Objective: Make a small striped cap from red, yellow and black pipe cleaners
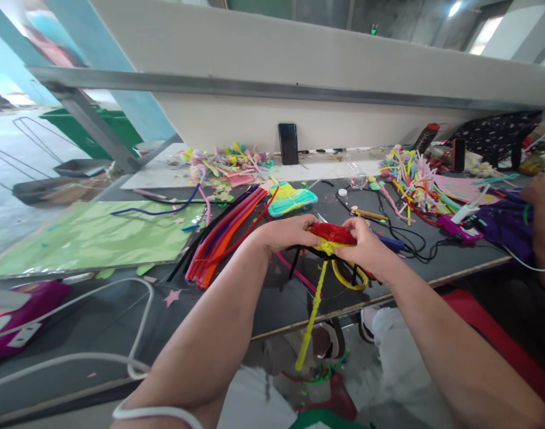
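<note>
Both of my hands grip one craft piece made of pipe cleaners: red fuzzy loops on top, yellow below, with black strands beneath. My left hand pinches its left end, and my right hand pinches its right end. A long yellow pipe cleaner stem hangs from the piece past the table edge. A yellow loop curls under my right hand.
A bundle of red, orange and purple pipe cleaners lies left of my hands, beside a green sheet. A phone leans on the back wall. Scrap piles, cables and a glue gun crowd the right, where another person's hand works.
</note>
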The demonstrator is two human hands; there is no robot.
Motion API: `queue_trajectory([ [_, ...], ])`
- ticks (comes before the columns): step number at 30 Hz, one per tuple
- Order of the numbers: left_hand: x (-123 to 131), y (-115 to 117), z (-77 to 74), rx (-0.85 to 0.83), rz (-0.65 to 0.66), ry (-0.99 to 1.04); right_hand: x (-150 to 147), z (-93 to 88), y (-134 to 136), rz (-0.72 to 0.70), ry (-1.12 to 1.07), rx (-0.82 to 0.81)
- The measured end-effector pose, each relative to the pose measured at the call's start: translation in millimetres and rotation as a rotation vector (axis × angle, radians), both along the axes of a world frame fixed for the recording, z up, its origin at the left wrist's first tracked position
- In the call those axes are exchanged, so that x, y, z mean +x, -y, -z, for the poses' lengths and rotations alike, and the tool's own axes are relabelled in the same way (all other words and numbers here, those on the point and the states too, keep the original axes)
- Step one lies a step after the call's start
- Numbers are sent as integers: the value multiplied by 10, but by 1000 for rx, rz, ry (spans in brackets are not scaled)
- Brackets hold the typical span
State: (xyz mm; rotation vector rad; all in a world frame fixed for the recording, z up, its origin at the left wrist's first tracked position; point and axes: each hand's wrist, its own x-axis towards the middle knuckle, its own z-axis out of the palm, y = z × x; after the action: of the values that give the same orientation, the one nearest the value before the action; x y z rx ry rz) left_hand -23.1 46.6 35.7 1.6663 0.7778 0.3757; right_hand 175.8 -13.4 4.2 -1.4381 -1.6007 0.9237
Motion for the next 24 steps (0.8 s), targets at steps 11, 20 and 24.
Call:
queue_trajectory([
  [11, -15, 4, 13, 22, 39, -24, -124, -144, 124, 129, 180, 93],
  [20, 16, 14, 33, 27, -4, -66, -146, -112, 131, 136, 222, 96],
  [24, 69, 41, 17, 44, -57, -125, -147, -117, 123, 135, 205, 93],
])
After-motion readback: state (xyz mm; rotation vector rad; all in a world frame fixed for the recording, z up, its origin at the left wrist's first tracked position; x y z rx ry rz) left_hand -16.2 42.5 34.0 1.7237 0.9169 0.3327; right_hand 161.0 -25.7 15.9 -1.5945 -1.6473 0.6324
